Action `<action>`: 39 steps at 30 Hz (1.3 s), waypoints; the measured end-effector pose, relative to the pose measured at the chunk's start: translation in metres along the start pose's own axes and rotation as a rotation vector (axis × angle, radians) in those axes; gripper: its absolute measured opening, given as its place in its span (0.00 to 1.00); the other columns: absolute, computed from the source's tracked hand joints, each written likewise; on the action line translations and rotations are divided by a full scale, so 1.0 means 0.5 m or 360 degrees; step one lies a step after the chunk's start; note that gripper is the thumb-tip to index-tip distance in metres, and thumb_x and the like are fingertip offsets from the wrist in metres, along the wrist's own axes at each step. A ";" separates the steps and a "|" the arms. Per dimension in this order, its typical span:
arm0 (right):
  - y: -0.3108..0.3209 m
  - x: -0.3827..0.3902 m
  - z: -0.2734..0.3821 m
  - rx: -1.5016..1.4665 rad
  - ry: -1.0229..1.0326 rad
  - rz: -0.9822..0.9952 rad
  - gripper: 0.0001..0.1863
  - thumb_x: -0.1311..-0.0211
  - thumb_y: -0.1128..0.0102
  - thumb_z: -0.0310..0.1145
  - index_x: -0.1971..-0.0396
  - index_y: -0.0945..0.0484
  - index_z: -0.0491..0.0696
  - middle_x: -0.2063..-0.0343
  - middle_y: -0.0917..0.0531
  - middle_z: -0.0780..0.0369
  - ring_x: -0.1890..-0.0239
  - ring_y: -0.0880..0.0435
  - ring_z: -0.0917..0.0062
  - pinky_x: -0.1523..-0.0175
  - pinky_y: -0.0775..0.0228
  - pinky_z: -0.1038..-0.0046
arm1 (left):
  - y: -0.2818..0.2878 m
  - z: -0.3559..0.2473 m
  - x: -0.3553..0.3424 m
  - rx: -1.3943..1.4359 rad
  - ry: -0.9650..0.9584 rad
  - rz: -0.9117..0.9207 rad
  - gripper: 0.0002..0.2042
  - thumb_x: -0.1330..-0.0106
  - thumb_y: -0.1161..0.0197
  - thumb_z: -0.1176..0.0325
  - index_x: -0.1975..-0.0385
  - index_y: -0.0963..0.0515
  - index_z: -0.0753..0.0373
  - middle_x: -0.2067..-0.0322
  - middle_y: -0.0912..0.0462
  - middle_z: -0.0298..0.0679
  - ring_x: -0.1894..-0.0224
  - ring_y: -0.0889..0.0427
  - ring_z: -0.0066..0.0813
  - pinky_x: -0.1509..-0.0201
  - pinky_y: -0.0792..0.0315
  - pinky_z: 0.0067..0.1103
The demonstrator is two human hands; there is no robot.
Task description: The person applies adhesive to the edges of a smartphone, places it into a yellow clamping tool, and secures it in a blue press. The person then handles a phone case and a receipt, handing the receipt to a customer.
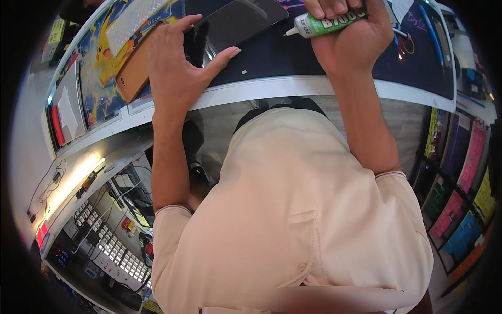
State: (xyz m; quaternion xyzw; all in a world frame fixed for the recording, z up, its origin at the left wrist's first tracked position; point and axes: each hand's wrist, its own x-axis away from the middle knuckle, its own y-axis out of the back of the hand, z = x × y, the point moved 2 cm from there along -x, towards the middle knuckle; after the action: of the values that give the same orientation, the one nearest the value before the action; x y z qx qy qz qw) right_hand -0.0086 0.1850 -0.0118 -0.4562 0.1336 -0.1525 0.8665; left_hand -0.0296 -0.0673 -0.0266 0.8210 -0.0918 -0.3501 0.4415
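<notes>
My left hand (pixel 212 34) spans the left end of a dark, glossy smartphone (pixel 232 26), thumb and forefinger gripping its edges as it lies on the black mat (pixel 277 60). My right hand (pixel 353 39) is closed around a green-and-white glue tube (pixel 327 23), its narrow nozzle pointing left, just right of the phone. An orange-brown phone case (pixel 125 81) lies beside my left hand, on a colorful cartoon-printed mat (pixel 97 97). A tiny pale piece (pixel 244 71) sits on the black mat below the phone.
Bubble wrap (pixel 130 23) and a stack of flat items (pixel 68 110) are on the left. A blue pen-like tool (pixel 433 36) and small tools (pixel 402 44) lie at right. The white desk edge (pixel 277 83) crosses below; shelving (pixel 460 172) stands at my right, cluttered equipment (pixel 89 246) at lower left.
</notes>
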 end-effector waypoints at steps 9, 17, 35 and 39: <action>-0.014 0.051 -0.088 -0.0098 0.0024 -0.0196 0.24 0.22 0.40 0.48 0.79 0.36 0.55 0.82 0.36 0.69 0.80 0.37 0.83 0.68 0.38 0.77 | 0.004 -0.008 0.010 -0.0083 0.0010 0.0040 0.32 0.45 0.19 0.48 0.45 0.22 0.60 0.56 0.21 0.42 0.51 0.20 0.42 0.45 0.27 0.35; -0.039 0.079 -0.111 0.0188 0.0171 -0.0206 0.26 0.22 0.40 0.49 0.81 0.35 0.55 0.82 0.39 0.70 0.79 0.40 0.84 0.67 0.40 0.76 | 0.028 -0.015 0.004 0.0003 0.0074 0.0205 0.31 0.43 0.19 0.55 0.42 0.21 0.62 0.51 0.17 0.47 0.47 0.16 0.43 0.40 0.24 0.33; -0.052 0.097 -0.122 0.0650 0.0337 -0.0196 0.23 0.18 0.46 0.46 0.77 0.32 0.52 0.81 0.37 0.71 0.77 0.38 0.85 0.66 0.39 0.77 | 0.034 -0.020 -0.002 0.0031 0.0093 0.0249 0.32 0.43 0.19 0.52 0.42 0.20 0.61 0.54 0.16 0.45 0.49 0.15 0.41 0.43 0.23 0.32; -0.049 0.095 -0.121 0.0561 0.0316 -0.0203 0.23 0.18 0.46 0.45 0.77 0.31 0.52 0.81 0.36 0.71 0.77 0.37 0.85 0.66 0.39 0.77 | 0.032 -0.010 -0.001 -0.0026 0.0046 0.0215 0.32 0.43 0.20 0.50 0.43 0.21 0.61 0.55 0.16 0.44 0.50 0.16 0.41 0.43 0.23 0.33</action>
State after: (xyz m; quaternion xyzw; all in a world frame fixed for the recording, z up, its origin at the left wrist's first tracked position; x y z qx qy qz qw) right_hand 0.0092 0.1079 -0.0290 -0.2877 0.1604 -0.2722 0.9041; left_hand -0.0242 -0.0731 -0.0119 0.8142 -0.1377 -0.3085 0.4722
